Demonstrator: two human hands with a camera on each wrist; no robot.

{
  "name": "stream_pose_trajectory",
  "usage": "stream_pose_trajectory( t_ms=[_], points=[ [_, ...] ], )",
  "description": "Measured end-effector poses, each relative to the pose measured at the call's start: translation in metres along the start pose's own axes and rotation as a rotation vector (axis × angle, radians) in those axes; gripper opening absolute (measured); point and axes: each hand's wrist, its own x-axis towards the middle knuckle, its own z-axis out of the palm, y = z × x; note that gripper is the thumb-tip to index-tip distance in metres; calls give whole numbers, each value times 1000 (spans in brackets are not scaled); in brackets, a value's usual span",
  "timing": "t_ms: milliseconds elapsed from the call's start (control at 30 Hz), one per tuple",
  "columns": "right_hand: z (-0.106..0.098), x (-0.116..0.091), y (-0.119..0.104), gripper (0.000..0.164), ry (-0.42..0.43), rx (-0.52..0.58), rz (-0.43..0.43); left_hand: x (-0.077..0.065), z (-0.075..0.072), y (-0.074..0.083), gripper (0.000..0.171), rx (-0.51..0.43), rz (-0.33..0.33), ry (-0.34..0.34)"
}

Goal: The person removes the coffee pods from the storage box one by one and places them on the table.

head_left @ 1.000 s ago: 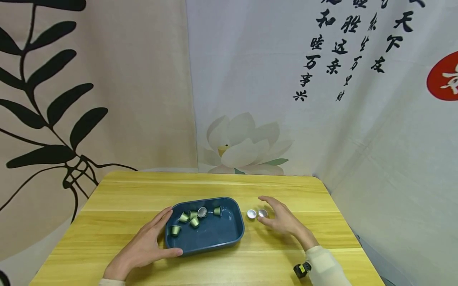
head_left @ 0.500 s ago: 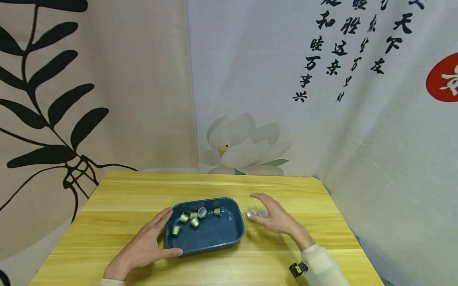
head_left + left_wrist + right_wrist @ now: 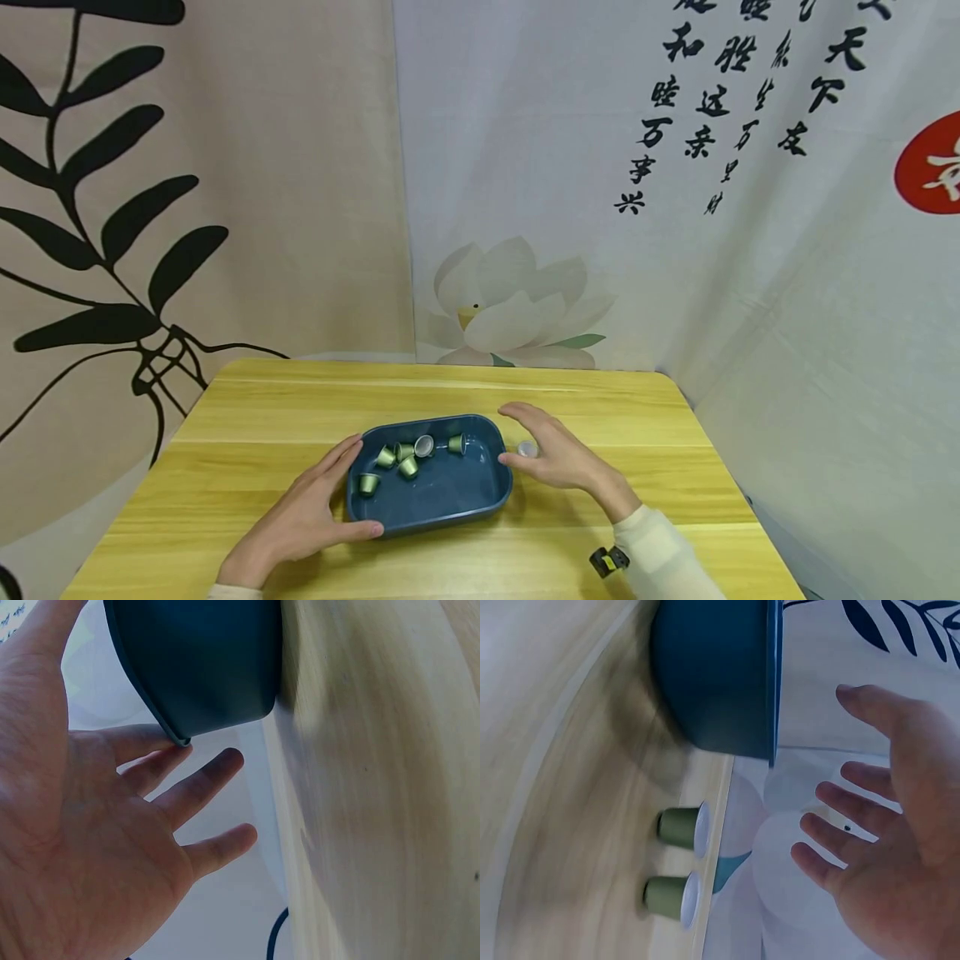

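A dark blue rectangular dish [image 3: 435, 496] sits on the table, with several green coffee capsules [image 3: 368, 484] lying inside, toward its left and back. My left hand [image 3: 307, 517] spans the dish's left end, thumb at the front rim and fingertips at the back-left corner. In the left wrist view its fingers are spread, two of them at the rim. My right hand [image 3: 566, 454] hovers by the dish's right end, thumb and fingers apart, holding nothing. Beneath it stand two more capsules, a nearer capsule [image 3: 682, 827] and a second capsule [image 3: 671, 898], silver lids up; the head view shows only one.
The yellow wooden table [image 3: 300, 392] extends around the dish. Behind it hangs a pale cloth backdrop [image 3: 510, 167] with a plant print, a lotus and black characters. A black strap device [image 3: 609, 562] is at the right sleeve.
My right hand has moved left, from over the two capsules on the table to the dish's right rim. The left hand and the dish have stayed in place.
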Motion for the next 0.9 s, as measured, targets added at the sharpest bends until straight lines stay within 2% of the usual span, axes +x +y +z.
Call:
stream_pose_trajectory(
  t_ms=[467, 900],
  points=[
    [11, 24, -22, 69, -105, -29, -79, 0, 1, -2, 134, 0, 3, -2],
    [28, 45, -28, 63, -203, -183, -83, 0, 1, -3, 134, -2, 6, 0]
  ],
)
